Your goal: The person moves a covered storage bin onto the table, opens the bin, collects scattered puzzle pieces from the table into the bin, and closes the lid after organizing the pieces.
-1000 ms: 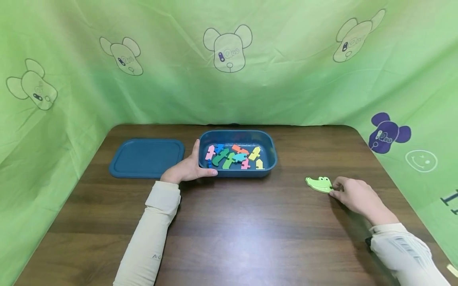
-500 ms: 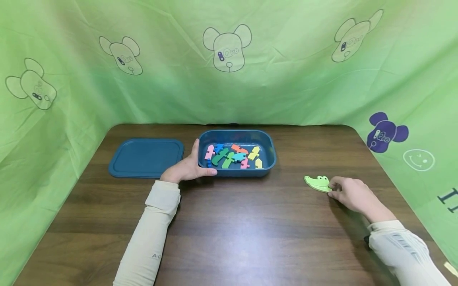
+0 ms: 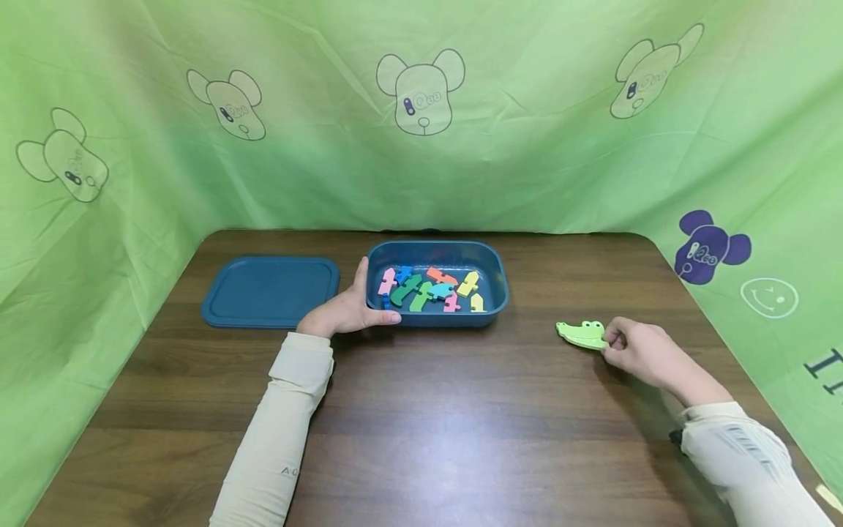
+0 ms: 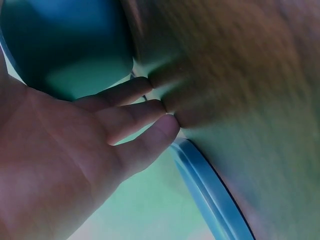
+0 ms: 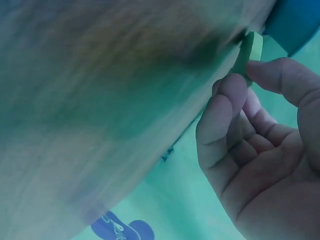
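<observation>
At the right of the table, my right hand pinches a light green crocodile-head puzzle piece between thumb and fingertips. The snout points left, toward the box. In the right wrist view the piece shows edge-on between thumb and fingers, close over the table. A dark blue open box stands at the back middle. My left hand lies against its front left corner, thumb along the front wall and fingers along the left side. The left wrist view shows straight fingers beside the box wall.
Inside the box lie several coloured puzzle pieces, among them a dark green one, an orange one and a yellow one. A flat blue lid rests left of the box. Green printed cloth hangs behind the brown table.
My right hand has shifted slightly left and up with the crocodile piece, which is now tilted a little differently. The left hand and the box stay in place.
</observation>
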`<state>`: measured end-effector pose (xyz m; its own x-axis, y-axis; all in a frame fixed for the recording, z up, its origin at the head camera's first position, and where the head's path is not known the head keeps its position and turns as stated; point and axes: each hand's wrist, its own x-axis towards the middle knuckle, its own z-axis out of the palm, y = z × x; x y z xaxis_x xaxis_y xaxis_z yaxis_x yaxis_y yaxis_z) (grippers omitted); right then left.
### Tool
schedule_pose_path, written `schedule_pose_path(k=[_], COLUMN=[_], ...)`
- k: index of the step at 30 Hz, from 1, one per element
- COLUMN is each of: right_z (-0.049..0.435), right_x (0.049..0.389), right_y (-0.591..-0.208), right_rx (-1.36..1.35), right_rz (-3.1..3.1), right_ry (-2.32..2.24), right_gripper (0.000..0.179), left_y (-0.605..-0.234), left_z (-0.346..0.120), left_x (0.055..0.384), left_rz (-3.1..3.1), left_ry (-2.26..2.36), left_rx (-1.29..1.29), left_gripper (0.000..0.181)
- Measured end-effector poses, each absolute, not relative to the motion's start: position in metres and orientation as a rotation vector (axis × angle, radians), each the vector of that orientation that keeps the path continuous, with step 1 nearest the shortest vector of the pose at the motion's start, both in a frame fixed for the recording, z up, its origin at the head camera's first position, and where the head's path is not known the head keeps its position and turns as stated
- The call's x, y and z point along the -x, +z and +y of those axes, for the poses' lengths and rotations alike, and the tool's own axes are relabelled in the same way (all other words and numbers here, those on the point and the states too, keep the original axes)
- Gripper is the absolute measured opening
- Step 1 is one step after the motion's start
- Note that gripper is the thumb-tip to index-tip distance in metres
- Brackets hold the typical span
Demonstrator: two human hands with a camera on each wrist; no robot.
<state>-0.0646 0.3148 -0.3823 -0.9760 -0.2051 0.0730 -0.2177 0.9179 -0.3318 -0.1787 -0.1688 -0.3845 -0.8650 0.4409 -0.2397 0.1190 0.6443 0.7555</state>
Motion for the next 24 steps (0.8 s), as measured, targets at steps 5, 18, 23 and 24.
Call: schedule_pose_path(k=[5, 18, 23, 24], right_z=[0.309, 0.283, 0.275, 0.274], right_x=[0.070, 0.083, 0.090, 0.091], right_y=[-0.377, -0.362, -0.358, -0.358], right_rx=[-0.288, -0.243, -0.253, -0.255], right_rz=[-3.009, -2.894, -2.856, -2.851], right_ry=[0.613, 0.811, 0.886, 0.896], right_gripper=[0.017, 0.016, 0.015, 0.015], left_y=[-0.384, -0.386, -0.385, -0.385], left_z=[-0.169, -0.170, -0.169, -0.169], left_x=[0.179, 0.181, 0.181, 0.181], left_rz=[2.465, 2.462, 2.461, 2.462], left_ry=[1.082, 1.089, 1.093, 1.091], left_rx=[-0.438, -0.461, -0.464, -0.460], left_gripper=[0.131, 0.132, 0.131, 0.131])
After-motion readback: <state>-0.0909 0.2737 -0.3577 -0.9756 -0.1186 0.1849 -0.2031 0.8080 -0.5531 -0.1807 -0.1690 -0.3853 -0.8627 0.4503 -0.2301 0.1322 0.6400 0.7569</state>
